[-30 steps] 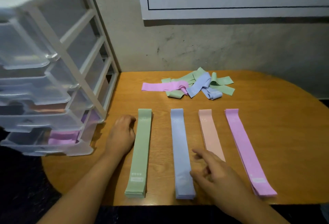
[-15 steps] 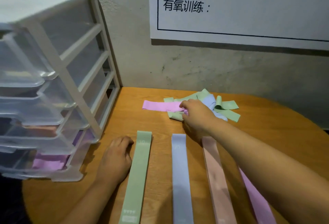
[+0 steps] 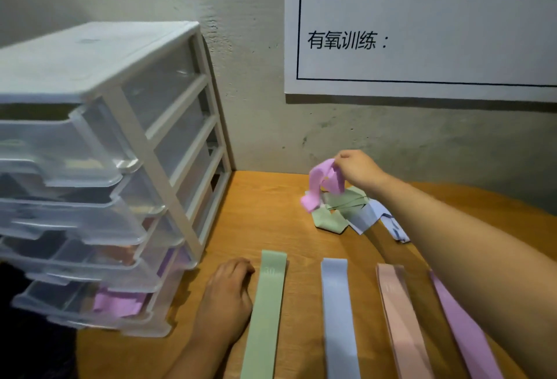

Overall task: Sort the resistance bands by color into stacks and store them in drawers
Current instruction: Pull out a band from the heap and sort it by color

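A purple band (image 3: 319,185) is held pinched by the right hand (image 3: 358,169) above the far pile (image 3: 346,207). The purple stack (image 3: 461,330) is laid nearer, rightward, lengthwise towards the person. The left hand (image 3: 226,297) is rested empty on the worktop (image 3: 271,222).

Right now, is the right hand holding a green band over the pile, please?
No, the right hand pinches a pink band above the mixed pile.

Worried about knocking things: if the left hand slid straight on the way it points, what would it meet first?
The left hand likely meets only bare table, then the wall, passing between drawer unit and band pile; depth unclear.
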